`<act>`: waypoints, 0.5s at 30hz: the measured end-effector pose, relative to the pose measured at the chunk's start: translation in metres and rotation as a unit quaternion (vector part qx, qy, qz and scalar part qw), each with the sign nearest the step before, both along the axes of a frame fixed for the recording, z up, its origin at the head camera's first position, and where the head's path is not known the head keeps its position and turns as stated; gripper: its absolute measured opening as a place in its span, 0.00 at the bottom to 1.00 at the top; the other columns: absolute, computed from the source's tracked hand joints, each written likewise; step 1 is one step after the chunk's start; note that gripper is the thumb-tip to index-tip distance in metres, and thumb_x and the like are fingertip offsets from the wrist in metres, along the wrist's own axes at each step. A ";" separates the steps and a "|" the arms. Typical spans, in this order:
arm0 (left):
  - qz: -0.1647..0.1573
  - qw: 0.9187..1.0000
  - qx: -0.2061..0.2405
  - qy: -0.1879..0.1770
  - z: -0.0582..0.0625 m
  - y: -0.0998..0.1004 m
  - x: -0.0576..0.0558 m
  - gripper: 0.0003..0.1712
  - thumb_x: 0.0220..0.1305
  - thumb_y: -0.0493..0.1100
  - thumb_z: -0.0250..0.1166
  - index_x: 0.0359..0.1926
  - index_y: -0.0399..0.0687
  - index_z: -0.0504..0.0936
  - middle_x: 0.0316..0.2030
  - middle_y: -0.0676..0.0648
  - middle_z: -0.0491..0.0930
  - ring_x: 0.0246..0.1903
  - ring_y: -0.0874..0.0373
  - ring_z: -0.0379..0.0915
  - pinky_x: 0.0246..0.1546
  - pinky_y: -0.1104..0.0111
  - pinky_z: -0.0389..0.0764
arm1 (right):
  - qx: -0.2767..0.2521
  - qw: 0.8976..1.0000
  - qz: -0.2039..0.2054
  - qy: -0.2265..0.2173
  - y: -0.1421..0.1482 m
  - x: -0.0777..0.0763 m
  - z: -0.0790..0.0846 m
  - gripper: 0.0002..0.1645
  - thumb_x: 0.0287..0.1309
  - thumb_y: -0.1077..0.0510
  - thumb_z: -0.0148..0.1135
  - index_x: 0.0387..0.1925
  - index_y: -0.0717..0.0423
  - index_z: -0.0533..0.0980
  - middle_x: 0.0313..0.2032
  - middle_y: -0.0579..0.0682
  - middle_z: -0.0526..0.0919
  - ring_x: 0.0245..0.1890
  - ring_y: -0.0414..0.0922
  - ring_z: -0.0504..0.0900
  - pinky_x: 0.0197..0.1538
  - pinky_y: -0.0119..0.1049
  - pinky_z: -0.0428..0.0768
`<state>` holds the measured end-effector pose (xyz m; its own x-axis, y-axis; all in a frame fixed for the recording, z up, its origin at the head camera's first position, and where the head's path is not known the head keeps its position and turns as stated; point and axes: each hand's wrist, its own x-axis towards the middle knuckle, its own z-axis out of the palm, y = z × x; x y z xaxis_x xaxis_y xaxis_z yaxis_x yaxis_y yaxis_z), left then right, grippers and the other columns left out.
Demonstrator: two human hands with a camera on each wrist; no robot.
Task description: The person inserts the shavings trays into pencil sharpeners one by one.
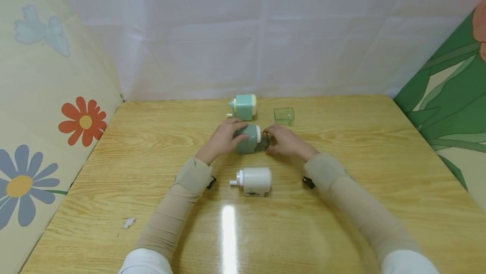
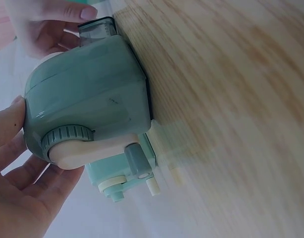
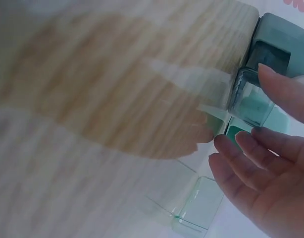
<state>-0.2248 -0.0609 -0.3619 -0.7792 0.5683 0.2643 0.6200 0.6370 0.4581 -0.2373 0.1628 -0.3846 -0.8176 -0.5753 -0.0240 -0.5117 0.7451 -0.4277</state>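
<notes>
My left hand [image 1: 223,140] grips a dark green crank pencil sharpener [image 1: 247,140] by its crank end, thumb on one side and fingers round the other. Its cream crank arm with a grey-green knob [image 2: 137,161] shows in the left wrist view. At the opposite end, my right hand [image 1: 285,141] pinches a clear smoky shavings drawer [image 3: 251,101] between thumb and fingertips. The drawer sticks out of the opening [image 3: 270,57] low on the sharpener's body; its inner end is hidden in the head view.
A mint green sharpener [image 1: 244,107] stands behind, with a clear green drawer [image 1: 284,116] lying to its right. Nearer my body, between the forearms, is a cream sharpener [image 1: 257,180]. A whitish scrap [image 1: 129,222] marks the wooden table [image 1: 341,232] at front left.
</notes>
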 end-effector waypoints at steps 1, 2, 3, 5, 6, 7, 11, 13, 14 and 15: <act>0.001 1.000 0.000 -0.001 0.000 0.000 0.000 0.24 0.60 0.43 0.61 0.55 0.34 0.73 0.47 0.39 0.75 0.48 0.49 0.70 0.50 0.62 0.73 | 0.001 1.000 0.000 0.000 0.000 0.000 0.000 0.38 0.45 0.57 0.70 0.55 0.70 0.66 0.51 0.65 0.73 0.50 0.58 0.72 0.55 0.51 0.70; 0.001 1.000 0.001 -0.002 0.000 0.000 0.000 0.24 0.60 0.43 0.61 0.55 0.34 0.73 0.47 0.39 0.75 0.48 0.49 0.70 0.50 0.62 0.73 | 0.002 1.000 0.001 0.000 -0.001 0.000 0.000 0.38 0.45 0.57 0.70 0.55 0.70 0.66 0.51 0.65 0.73 0.50 0.58 0.72 0.55 0.51 0.69; 0.002 1.000 0.001 -0.003 0.000 0.000 0.000 0.24 0.60 0.43 0.61 0.55 0.34 0.73 0.48 0.39 0.75 0.48 0.49 0.70 0.50 0.62 0.73 | 0.003 1.000 0.000 -0.001 -0.001 0.000 0.000 0.38 0.45 0.57 0.70 0.55 0.70 0.66 0.51 0.65 0.72 0.51 0.59 0.72 0.55 0.51 0.69; 0.003 1.000 0.000 -0.004 0.001 0.000 0.001 0.24 0.60 0.43 0.61 0.55 0.34 0.73 0.47 0.39 0.75 0.48 0.49 0.70 0.50 0.62 0.73 | 0.007 1.000 0.000 -0.001 -0.002 0.000 0.001 0.38 0.45 0.57 0.70 0.56 0.70 0.66 0.52 0.66 0.72 0.51 0.59 0.71 0.56 0.51 0.68; 0.003 1.000 0.000 -0.005 0.001 0.000 0.001 0.24 0.60 0.43 0.61 0.55 0.34 0.73 0.47 0.39 0.75 0.48 0.49 0.70 0.50 0.62 0.73 | 0.009 1.000 -0.001 -0.002 -0.003 0.000 0.001 0.38 0.45 0.57 0.70 0.56 0.70 0.66 0.52 0.66 0.72 0.51 0.59 0.71 0.57 0.51 0.68; 0.003 1.000 0.000 -0.004 0.001 0.000 0.001 0.24 0.60 0.43 0.61 0.55 0.34 0.73 0.47 0.39 0.75 0.47 0.49 0.70 0.49 0.62 0.73 | 0.010 1.000 -0.002 -0.002 -0.003 0.000 0.001 0.38 0.45 0.57 0.70 0.56 0.70 0.66 0.52 0.65 0.72 0.51 0.59 0.71 0.57 0.51 0.68; 0.002 1.000 0.001 -0.001 0.000 0.000 0.001 0.24 0.60 0.43 0.61 0.54 0.34 0.73 0.47 0.39 0.75 0.47 0.49 0.70 0.49 0.62 0.73 | 0.014 1.000 -0.002 -0.003 -0.004 -0.001 0.001 0.38 0.45 0.57 0.70 0.56 0.71 0.66 0.52 0.65 0.72 0.51 0.58 0.72 0.56 0.51 0.68; 0.000 1.000 0.003 0.003 0.000 0.000 0.000 0.24 0.60 0.42 0.62 0.54 0.34 0.73 0.47 0.39 0.75 0.47 0.49 0.70 0.50 0.62 0.73 | 0.015 1.000 -0.002 -0.002 -0.004 -0.001 0.001 0.38 0.45 0.57 0.70 0.56 0.70 0.66 0.52 0.65 0.72 0.50 0.58 0.72 0.56 0.50 0.69; -0.001 1.000 0.004 0.004 0.000 0.000 0.000 0.24 0.60 0.42 0.62 0.54 0.34 0.73 0.47 0.39 0.75 0.47 0.49 0.70 0.49 0.62 0.73 | 0.015 1.000 -0.002 -0.002 -0.004 -0.001 0.001 0.38 0.45 0.57 0.70 0.55 0.70 0.66 0.52 0.65 0.73 0.49 0.57 0.73 0.56 0.50 0.69; -0.002 1.000 0.005 0.005 0.000 -0.001 0.000 0.24 0.60 0.42 0.62 0.54 0.34 0.73 0.47 0.39 0.75 0.47 0.49 0.70 0.49 0.61 0.73 | 0.015 1.000 0.000 0.000 -0.004 -0.001 0.002 0.38 0.45 0.57 0.70 0.55 0.71 0.66 0.51 0.65 0.73 0.49 0.57 0.73 0.55 0.50 0.69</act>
